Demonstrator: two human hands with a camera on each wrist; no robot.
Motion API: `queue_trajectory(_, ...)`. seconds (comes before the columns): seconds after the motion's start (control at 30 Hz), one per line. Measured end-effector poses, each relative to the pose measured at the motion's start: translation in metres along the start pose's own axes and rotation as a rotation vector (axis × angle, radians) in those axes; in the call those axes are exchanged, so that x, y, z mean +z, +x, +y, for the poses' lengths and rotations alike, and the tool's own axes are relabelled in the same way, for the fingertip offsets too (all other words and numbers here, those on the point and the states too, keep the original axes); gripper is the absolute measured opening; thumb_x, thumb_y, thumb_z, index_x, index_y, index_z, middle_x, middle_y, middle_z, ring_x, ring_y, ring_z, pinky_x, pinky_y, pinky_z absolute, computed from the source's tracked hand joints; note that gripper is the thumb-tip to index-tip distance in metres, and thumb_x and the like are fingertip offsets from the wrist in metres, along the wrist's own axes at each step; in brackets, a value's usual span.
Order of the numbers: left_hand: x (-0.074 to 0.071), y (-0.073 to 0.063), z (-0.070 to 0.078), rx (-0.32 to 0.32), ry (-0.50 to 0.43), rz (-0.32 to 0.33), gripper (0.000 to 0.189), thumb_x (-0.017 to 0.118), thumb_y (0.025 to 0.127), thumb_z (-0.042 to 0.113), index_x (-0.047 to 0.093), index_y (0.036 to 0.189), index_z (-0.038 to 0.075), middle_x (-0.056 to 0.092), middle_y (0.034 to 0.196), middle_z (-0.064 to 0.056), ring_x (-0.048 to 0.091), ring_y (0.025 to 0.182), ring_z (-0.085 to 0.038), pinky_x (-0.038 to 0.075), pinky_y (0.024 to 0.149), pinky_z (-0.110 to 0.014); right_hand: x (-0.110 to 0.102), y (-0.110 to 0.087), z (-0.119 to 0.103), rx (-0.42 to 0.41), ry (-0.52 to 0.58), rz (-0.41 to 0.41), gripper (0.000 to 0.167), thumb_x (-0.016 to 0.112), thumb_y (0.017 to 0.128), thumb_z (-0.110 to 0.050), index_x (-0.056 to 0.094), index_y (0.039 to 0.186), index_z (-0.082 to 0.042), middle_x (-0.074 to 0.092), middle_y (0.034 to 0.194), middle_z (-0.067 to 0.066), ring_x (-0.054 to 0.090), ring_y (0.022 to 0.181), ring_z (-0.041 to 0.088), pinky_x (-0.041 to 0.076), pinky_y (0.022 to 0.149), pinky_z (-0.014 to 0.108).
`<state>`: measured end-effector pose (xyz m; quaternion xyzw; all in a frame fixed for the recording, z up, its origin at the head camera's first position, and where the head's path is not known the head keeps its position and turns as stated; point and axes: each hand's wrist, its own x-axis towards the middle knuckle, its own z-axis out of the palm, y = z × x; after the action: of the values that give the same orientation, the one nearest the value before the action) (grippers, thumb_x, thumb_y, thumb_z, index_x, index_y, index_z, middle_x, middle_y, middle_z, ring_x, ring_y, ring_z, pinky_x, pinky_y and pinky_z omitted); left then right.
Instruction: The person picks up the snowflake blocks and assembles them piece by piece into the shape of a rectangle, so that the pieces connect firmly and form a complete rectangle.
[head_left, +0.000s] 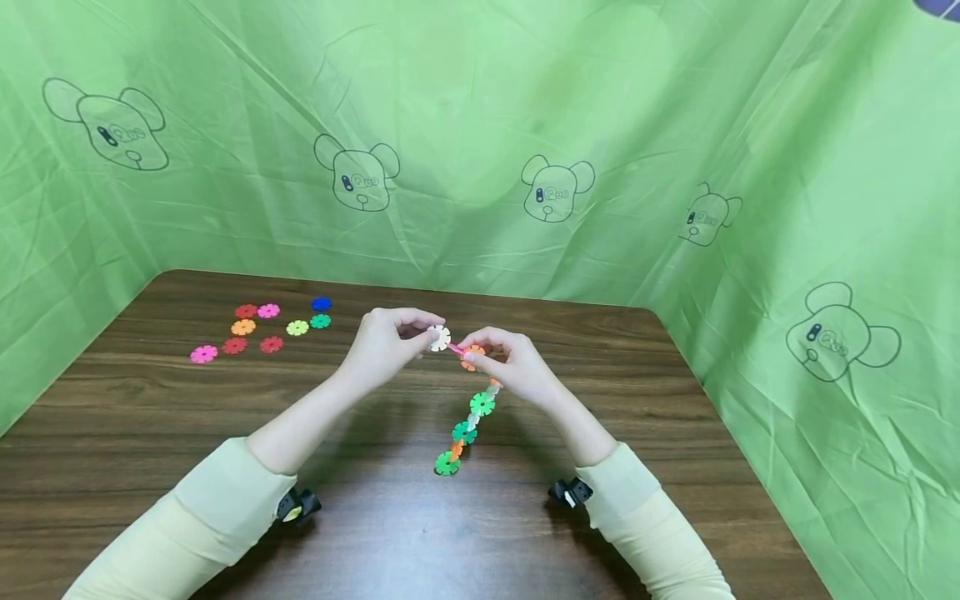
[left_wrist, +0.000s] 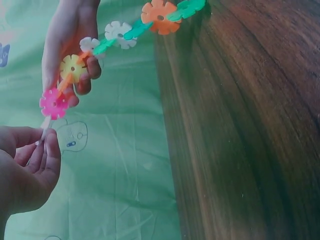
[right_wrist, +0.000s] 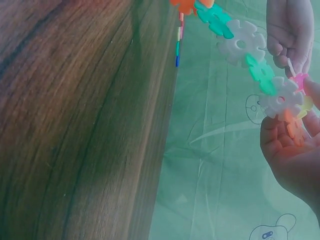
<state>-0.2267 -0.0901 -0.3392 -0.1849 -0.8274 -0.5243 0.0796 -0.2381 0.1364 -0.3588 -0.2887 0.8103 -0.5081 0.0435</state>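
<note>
My left hand (head_left: pixel 382 346) pinches a white slotted plastic disc (head_left: pixel 441 337) between thumb and fingers. This disc meets a pink disc (left_wrist: pixel 53 104) at the end of a chain of interlocking snowflake discs (head_left: pixel 482 404). Farther along, my right hand (head_left: pixel 521 367) grips the chain around its orange and yellow discs (left_wrist: pixel 72 68). White, green and orange pieces follow, joined crosswise to one another. From the right hand the chain hangs toward me, down to a green disc (head_left: pixel 447 464) at its lower end. Whether that end touches the table cannot be told.
Loose discs lie on the brown wooden table (head_left: pixel 375 533) at the back left, among them a blue disc (head_left: pixel 322 303), a pink disc (head_left: pixel 203 354) and a red disc (head_left: pixel 272 344). A green curtain (head_left: pixel 465 108) with bear drawings encloses the table's back and sides.
</note>
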Motion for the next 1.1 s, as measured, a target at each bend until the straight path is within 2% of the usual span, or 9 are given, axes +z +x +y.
queue_trajectory(0.2,0.003,-0.001,0.000,0.012,-0.012,0.006,0.016,0.071,0.085,0.013,0.073,0.100,0.008,0.072,0.076,-0.004,0.066,0.062,-0.018,0.053,0.053,-0.025,0.001,0.000,-0.002,0.014,-0.017,0.006,0.017,0.065,0.090,-0.019,0.067,0.106,-0.016,0.066,0.085,0.005,0.049,0.057,0.030,0.040,0.042,0.024)
queue_trajectory(0.3,0.004,-0.003,0.000,0.002,-0.029,0.000,0.016,0.071,0.085,0.012,0.073,0.100,0.007,0.071,0.074,-0.005,0.067,0.064,-0.026,0.054,0.053,-0.028,0.001,0.000,-0.002,0.010,-0.022,0.008,0.017,0.065,0.090,-0.018,0.067,0.107,-0.014,0.067,0.085,0.005,0.048,0.056,0.025,0.040,0.043,0.024)
queue_trajectory(0.4,0.006,-0.004,-0.001,-0.015,-0.055,-0.009,0.016,0.071,0.085,0.011,0.073,0.100,0.006,0.071,0.073,-0.006,0.066,0.065,-0.031,0.055,0.055,-0.033,0.002,-0.001,-0.002,0.007,-0.019,0.006,0.016,0.065,0.090,-0.019,0.068,0.105,-0.015,0.067,0.084,0.004,0.049,0.056,0.028,0.042,0.043,0.025)
queue_trajectory(0.53,0.009,-0.003,-0.002,-0.020,-0.059,0.004,0.016,0.071,0.084,0.011,0.073,0.100,0.006,0.070,0.070,-0.005,0.064,0.060,-0.027,0.055,0.054,-0.031,0.002,-0.001,-0.003,-0.007,-0.002,0.008,0.016,0.065,0.090,-0.021,0.068,0.105,-0.016,0.066,0.082,0.003,0.048,0.056,0.037,0.043,0.044,0.027)
queue_trajectory(0.63,0.010,-0.003,-0.001,-0.017,-0.052,0.011,0.017,0.071,0.085,0.012,0.073,0.100,0.006,0.069,0.069,-0.007,0.063,0.058,-0.024,0.053,0.051,-0.027,0.003,-0.002,-0.003,-0.010,0.005,0.013,0.016,0.065,0.090,-0.021,0.068,0.105,-0.015,0.066,0.081,0.004,0.048,0.055,0.037,0.043,0.043,0.027)
queue_trajectory(0.8,0.010,-0.003,-0.002,-0.030,-0.050,0.000,0.017,0.070,0.086,0.012,0.073,0.101,0.007,0.070,0.072,-0.009,0.064,0.061,-0.027,0.053,0.051,-0.028,0.003,-0.002,-0.003,0.019,0.008,0.004,0.018,0.064,0.091,-0.018,0.067,0.108,-0.013,0.067,0.083,0.006,0.052,0.058,0.031,0.045,0.045,0.026)
queue_trajectory(0.97,0.010,-0.002,-0.005,-0.040,-0.074,-0.024,0.021,0.070,0.086,0.015,0.072,0.106,0.009,0.072,0.084,-0.007,0.065,0.062,-0.017,0.056,0.057,-0.030,0.002,-0.004,-0.019,0.033,0.045,-0.031,0.027,0.061,0.092,-0.010,0.061,0.119,-0.004,0.068,0.091,0.016,0.057,0.062,0.021,0.050,0.050,0.030)
queue_trajectory(1.1,0.006,-0.002,-0.005,-0.038,-0.062,-0.053,0.026,0.069,0.087,0.020,0.068,0.112,0.010,0.072,0.096,-0.008,0.066,0.064,-0.014,0.056,0.060,-0.028,0.002,-0.006,-0.030,0.030,0.060,-0.046,0.031,0.060,0.092,-0.006,0.057,0.122,0.000,0.066,0.099,0.021,0.059,0.067,0.014,0.054,0.058,0.033)
